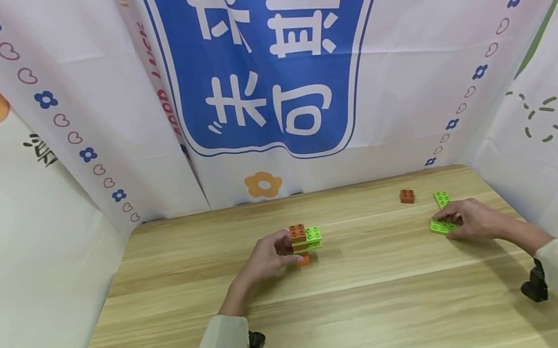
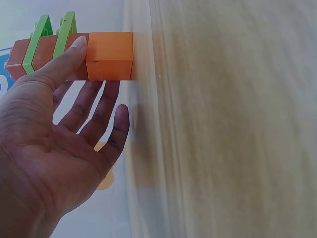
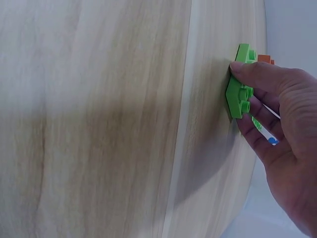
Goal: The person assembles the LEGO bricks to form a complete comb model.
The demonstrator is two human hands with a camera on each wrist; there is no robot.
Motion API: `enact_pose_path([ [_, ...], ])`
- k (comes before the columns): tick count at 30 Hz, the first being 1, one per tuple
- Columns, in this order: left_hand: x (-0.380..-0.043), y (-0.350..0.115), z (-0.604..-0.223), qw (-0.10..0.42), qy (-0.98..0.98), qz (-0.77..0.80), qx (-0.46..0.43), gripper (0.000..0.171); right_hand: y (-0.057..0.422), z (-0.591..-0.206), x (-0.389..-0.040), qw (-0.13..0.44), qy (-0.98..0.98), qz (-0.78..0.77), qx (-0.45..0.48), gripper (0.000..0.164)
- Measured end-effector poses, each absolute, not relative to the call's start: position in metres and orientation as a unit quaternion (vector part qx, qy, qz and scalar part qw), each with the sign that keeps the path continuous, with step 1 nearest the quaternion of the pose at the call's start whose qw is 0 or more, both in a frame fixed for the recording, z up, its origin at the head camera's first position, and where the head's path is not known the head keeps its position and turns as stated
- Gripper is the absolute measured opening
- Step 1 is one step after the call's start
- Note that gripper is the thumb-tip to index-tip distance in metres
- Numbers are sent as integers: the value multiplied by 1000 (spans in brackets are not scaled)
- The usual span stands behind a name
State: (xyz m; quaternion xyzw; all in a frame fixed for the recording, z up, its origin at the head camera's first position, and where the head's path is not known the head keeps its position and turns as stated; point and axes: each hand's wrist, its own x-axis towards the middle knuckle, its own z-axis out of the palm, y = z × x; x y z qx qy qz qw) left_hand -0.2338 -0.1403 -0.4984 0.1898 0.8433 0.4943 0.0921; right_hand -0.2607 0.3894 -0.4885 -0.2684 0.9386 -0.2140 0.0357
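A stack of toy building blocks (image 1: 297, 232) stands upright on the table at centre, with an orange block (image 2: 110, 55) at its foot, brown blocks above and two thin green plates jutting to the right. My left hand (image 1: 267, 256) holds this stack between thumb and fingers, from its left side. At the table's right, my right hand (image 1: 469, 219) pinches a flat green plate block (image 3: 237, 94) by its edges, close to the tabletop. Beyond it lies a second green plate block (image 1: 441, 197), partly hidden by the fingers.
A small brown block (image 1: 407, 196) lies near the back right of the wooden table (image 1: 367, 318). Printed white cloth (image 1: 401, 118) hangs behind the table and along both sides. Dark wrist devices (image 1: 535, 282) sit at the sleeve cuffs.
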Motion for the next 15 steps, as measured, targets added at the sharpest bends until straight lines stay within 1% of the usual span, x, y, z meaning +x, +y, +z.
enact_pose_path([
  [15,-235,-141,-499,96,840,497,194,25,374,-483,-263,35,933,-222,-280,44],
])
